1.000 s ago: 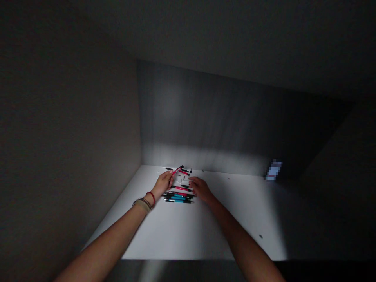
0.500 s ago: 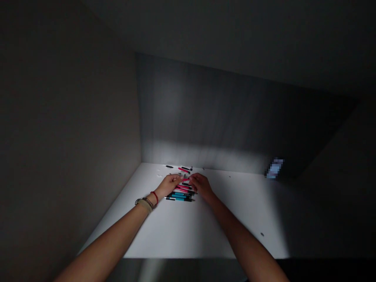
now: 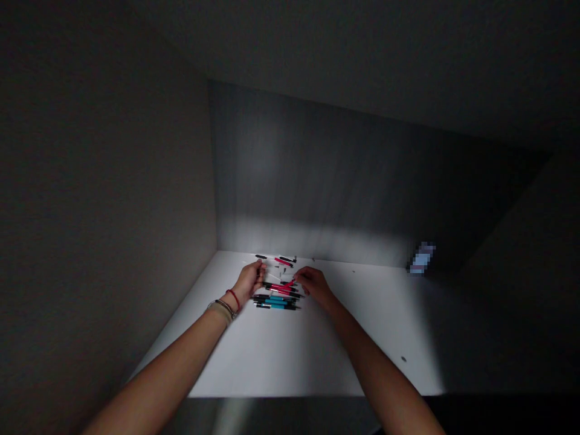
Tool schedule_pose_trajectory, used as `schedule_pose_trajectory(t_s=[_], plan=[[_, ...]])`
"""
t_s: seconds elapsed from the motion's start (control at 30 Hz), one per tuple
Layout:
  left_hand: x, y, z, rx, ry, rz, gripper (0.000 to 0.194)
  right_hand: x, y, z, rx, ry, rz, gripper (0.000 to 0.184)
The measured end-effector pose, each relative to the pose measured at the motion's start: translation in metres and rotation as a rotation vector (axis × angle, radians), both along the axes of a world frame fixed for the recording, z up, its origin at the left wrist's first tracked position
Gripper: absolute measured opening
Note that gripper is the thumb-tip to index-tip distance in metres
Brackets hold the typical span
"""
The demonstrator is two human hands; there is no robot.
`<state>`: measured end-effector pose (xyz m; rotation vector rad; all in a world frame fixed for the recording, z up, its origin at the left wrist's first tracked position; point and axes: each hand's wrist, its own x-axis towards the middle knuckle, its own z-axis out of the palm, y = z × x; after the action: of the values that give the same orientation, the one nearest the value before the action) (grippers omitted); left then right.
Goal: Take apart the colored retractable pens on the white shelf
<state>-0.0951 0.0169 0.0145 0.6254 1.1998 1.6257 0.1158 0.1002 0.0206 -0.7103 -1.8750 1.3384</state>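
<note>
Right fingers (image 3: pixel 299 277) pinch red barrel (image 3: pixel 290 283); left fingers (image 3: pixel 261 273): cannot tell; any print on blue pen (image 3: pixel 278 306) illegible.

Red pen pc (image 3: pixel 289 284), tilted, nr red pens (image 3: pixel 281 292); blue pens (image 3: pixel 278 306) approx. parallel, in frt.

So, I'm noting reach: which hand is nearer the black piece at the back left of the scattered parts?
Left. The left hand is just in front of the black piece; the right hand is farther off, well to its right.
</note>
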Motion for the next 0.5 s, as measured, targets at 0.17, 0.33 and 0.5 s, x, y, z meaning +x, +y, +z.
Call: schedule_pose_trajectory(t_s=[0.17,0.33,0.5], plan=[[-0.002,-0.001,0.006,0.015,-0.062,0.015,0.018,0.001,0.000,0.001,-0.036,0.064,-0.022,0.044],[0.001,-0.005,0.014,0.151,0.016,0.092,0.022,0.000,0.004,-0.004,0.045,0.052,-0.137,0.048],[-0.002,-0.007,0.016,0.373,0.449,0.262,0.025,-0.003,-0.001,-0.011,0.308,-0.191,0.006,0.017]])
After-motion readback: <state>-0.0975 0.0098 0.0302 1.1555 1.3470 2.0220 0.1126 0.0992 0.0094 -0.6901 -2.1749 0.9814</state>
